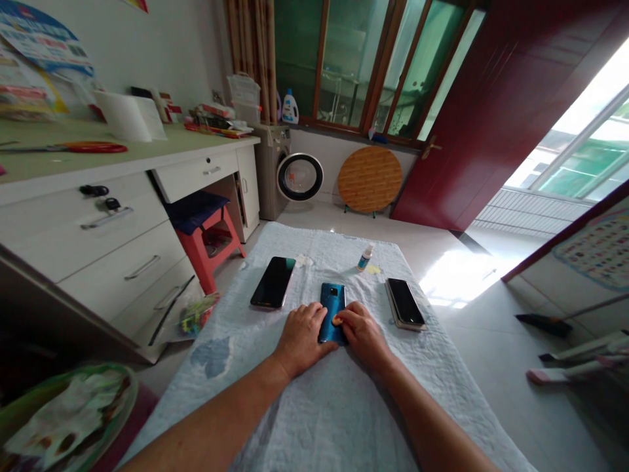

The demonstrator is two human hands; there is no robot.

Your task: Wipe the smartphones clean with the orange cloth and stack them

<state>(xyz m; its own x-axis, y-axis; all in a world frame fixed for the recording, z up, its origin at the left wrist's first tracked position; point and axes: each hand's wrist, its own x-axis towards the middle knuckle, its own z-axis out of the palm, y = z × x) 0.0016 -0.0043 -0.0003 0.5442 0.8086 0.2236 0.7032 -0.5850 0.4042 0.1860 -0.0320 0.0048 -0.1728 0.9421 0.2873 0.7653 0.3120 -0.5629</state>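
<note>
A blue smartphone (334, 298) lies back-up on the cloth-covered table, its square camera block at the far end. My left hand (302, 334) grips it along the left side, with the thumb at the near edge. Pinched in the fingers of my right hand (362, 331) is a small orange-yellow pad (337, 320), pressed on the phone's back; most of it is hidden. To the left lies a larger black-screened device (274, 283), and to the right another black-screened phone (405, 302) in a light case. A small spray bottle (364, 257) stands upright beyond the blue phone.
A pale blue cloth (354, 419) covers the table. At the left are a white-drawered desk (122, 229), a red stool (209, 239) and a bin (130, 393) with crumpled tissue. A washing machine (270, 164) with its door open and a round wooden tabletop (369, 177) stand at the back.
</note>
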